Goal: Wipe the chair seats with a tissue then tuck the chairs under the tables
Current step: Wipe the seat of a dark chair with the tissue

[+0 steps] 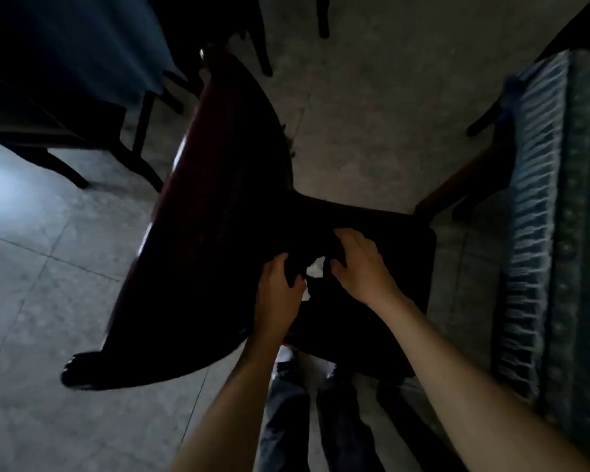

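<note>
Head view: dark room, looking down at a chair.
Chair [218,233]: dark, with a curved back; seat [389,267] just under both hands.
Tissue [315,267]: small and white, on the seat, between the two hands; second white bit low by the left hand.
Left hand [280,294]: left of the tissue, fingers curled down at its edge; looks like pinching the tissue, too dark to be sure.
Right hand [361,264]: right of the tissue, fingers curled down; touching the tissue or only the seat, cannot tell.
Counter [566,233]: right of the chair, near it, under a green and blue patterned cloth.
Second counter [65,46]: left of the chair and farther back, under a plain blue cloth.
Floor [48,301]: grey tiles around the chair, bright patch to the left.
Legs [286,420]: in dark trousers, right behind the chair.
Step now: probably getting the tissue ready or starting to wipe the seat.
Done so far: chair not tucked in yet.
Next move: needs a good hold on the tissue, a rub across the whole seat, then a push of the chair under a counter.
</note>
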`<state>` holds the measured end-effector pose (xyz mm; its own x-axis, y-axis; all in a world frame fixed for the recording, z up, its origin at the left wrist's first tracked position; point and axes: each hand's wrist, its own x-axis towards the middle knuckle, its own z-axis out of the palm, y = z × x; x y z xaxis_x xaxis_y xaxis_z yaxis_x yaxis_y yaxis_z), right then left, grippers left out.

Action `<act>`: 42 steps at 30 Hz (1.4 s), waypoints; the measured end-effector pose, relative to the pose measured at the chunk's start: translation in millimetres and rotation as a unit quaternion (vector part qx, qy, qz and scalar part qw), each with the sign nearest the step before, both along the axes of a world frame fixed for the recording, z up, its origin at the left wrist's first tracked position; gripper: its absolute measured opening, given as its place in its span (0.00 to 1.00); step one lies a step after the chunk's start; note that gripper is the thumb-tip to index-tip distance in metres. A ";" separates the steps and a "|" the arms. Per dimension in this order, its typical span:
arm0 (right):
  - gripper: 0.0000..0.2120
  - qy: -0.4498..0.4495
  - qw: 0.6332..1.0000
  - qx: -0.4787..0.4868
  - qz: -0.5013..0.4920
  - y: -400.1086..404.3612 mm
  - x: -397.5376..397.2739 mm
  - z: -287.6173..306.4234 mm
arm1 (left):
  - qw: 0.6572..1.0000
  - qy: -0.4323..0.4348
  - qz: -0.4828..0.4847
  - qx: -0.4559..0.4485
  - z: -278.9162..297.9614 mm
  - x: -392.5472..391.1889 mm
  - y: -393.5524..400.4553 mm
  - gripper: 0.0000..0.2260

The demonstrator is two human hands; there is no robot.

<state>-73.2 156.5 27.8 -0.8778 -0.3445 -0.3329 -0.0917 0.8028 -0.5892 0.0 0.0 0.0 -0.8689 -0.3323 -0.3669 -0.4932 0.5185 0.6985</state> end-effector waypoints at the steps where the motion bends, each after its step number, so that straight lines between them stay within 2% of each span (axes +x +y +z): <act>1: 0.26 -0.005 1.000 0.000 -0.002 -0.3 -1.4 -13.4 | 1.000 -0.012 0.006 0.005 -12.7 -0.1 0.7 0.21; 7: 0.26 -0.022 0.999 0.031 0.007 0.2 -6.9 -99.6 | 0.993 -0.110 0.028 -0.042 -93.2 0.6 5.1 0.25; 12: 0.25 -0.015 0.999 0.023 0.027 0.3 -7.7 -161.9 | 0.991 -0.117 0.032 -0.051 -149.5 4.4 3.2 0.24; 17: 0.29 -0.025 0.998 0.032 0.044 -6.4 -10.6 -206.2 | 0.993 -0.104 0.048 -0.005 -187.7 5.4 9.7 0.25; 24: 0.26 -0.010 0.996 0.067 0.064 -18.1 -7.2 -228.2 | 0.993 -0.108 -0.002 -0.048 -207.1 8.7 13.3 0.24; 30: 0.09 -0.018 0.994 0.068 0.084 -17.5 0.8 -245.0 | 0.995 -0.077 -0.026 -0.050 -217.2 16.0 16.1 0.13; 35: 0.03 -0.006 0.997 0.019 0.077 -7.0 6.4 -252.2 | 0.997 -0.060 -0.020 -0.042 -222.3 18.0 17.6 0.08; 39: 0.02 -0.021 1.000 -0.013 0.016 -2.8 9.9 -251.2 | 0.998 -0.046 0.047 -0.020 -225.2 13.8 16.5 0.05; 42: 0.05 -0.057 0.996 -0.038 -0.052 -1.7 9.8 -250.0 | 0.991 -0.059 0.104 0.064 -226.9 11.8 17.5 0.09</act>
